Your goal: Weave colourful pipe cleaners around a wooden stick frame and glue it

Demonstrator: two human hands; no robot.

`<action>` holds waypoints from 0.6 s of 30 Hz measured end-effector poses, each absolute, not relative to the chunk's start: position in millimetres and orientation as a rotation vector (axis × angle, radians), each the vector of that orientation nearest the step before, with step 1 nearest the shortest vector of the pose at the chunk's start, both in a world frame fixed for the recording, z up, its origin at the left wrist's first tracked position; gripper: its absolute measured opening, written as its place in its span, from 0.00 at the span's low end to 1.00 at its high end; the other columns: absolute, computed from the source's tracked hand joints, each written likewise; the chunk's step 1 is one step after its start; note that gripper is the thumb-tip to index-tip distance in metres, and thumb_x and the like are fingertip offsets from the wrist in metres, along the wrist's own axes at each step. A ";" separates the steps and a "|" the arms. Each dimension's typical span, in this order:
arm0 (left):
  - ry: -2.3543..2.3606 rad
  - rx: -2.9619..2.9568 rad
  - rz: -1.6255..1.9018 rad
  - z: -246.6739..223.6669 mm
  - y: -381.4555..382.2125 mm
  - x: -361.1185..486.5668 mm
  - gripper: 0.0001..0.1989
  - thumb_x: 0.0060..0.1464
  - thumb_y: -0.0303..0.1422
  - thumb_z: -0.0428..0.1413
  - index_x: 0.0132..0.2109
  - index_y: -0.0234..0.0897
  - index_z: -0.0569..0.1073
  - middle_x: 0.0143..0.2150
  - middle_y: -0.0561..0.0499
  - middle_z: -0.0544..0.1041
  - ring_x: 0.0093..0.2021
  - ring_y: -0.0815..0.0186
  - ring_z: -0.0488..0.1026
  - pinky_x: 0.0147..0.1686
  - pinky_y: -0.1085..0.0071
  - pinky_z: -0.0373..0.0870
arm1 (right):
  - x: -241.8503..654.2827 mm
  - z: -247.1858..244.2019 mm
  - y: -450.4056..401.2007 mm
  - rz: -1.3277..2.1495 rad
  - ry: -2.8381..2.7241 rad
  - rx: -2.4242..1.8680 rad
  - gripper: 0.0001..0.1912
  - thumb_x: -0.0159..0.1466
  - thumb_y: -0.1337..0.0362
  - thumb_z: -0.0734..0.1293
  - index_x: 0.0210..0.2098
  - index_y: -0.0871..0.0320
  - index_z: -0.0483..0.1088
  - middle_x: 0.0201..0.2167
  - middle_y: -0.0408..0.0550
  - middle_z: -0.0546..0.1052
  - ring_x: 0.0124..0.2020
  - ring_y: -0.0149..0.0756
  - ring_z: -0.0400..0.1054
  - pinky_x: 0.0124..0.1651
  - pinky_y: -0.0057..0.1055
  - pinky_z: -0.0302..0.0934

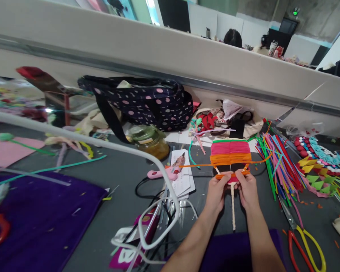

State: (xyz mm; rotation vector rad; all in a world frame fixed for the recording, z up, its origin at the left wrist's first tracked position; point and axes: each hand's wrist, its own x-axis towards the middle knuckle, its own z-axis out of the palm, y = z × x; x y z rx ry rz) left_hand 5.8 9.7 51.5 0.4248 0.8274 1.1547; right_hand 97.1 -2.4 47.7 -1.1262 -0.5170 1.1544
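Note:
Both hands hold a striped pipe-cleaner craft (230,148), a flat frame wound with green, pink and orange rows. Below the rows is an open gap, with short orange windings under it. My left hand (217,190) pinches the lower left part of the frame, and my right hand (248,188) pinches the lower right, thumbs close together. A cream-wrapped stick (233,207) points down between the hands. One orange pipe cleaner (197,165) runs sideways across the frame and sticks out on both sides. Fingertips hide part of the lower edge.
A pink glue gun (166,173) lies to the left near a white lamp arm (102,141). Loose pipe cleaners (283,162) and red-and-yellow scissors (300,234) are at right. A dotted bag (147,102) and jar (150,141) stand behind. Purple cloth (45,223) covers the left.

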 end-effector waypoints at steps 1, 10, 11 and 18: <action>0.837 0.430 1.151 52.1 9.7 5.8 0.13 0.36 0.33 0.66 0.32 0.31 0.78 0.25 0.49 0.78 0.20 0.68 0.72 0.24 0.72 0.68 | 97.9 48.1 -2.6 1.158 -0.517 -1.127 0.15 0.48 0.57 0.75 0.29 0.58 0.71 0.19 0.37 0.70 0.15 0.23 0.58 0.18 0.22 0.56; 0.802 0.552 1.059 45.4 13.5 2.8 0.16 0.40 0.37 0.64 0.35 0.30 0.78 0.24 0.46 0.79 0.21 0.65 0.74 0.22 0.72 0.68 | 111.7 43.3 -4.6 1.229 -0.558 -1.144 0.14 0.49 0.56 0.74 0.29 0.59 0.72 0.17 0.37 0.70 0.15 0.23 0.59 0.17 0.22 0.56; 0.815 0.570 1.050 43.0 14.5 2.1 0.16 0.40 0.37 0.64 0.36 0.30 0.78 0.24 0.45 0.79 0.22 0.64 0.74 0.23 0.72 0.69 | 114.5 41.7 -4.5 1.245 -0.560 -1.158 0.15 0.49 0.56 0.74 0.30 0.59 0.72 0.16 0.36 0.69 0.14 0.23 0.59 0.17 0.21 0.56; 0.877 0.586 1.015 33.0 19.6 0.8 0.15 0.40 0.36 0.65 0.35 0.30 0.78 0.27 0.45 0.80 0.23 0.66 0.74 0.23 0.74 0.69 | 124.1 30.3 -2.1 1.237 -0.535 -1.216 0.16 0.46 0.57 0.76 0.28 0.60 0.71 0.19 0.37 0.70 0.17 0.23 0.63 0.18 0.21 0.63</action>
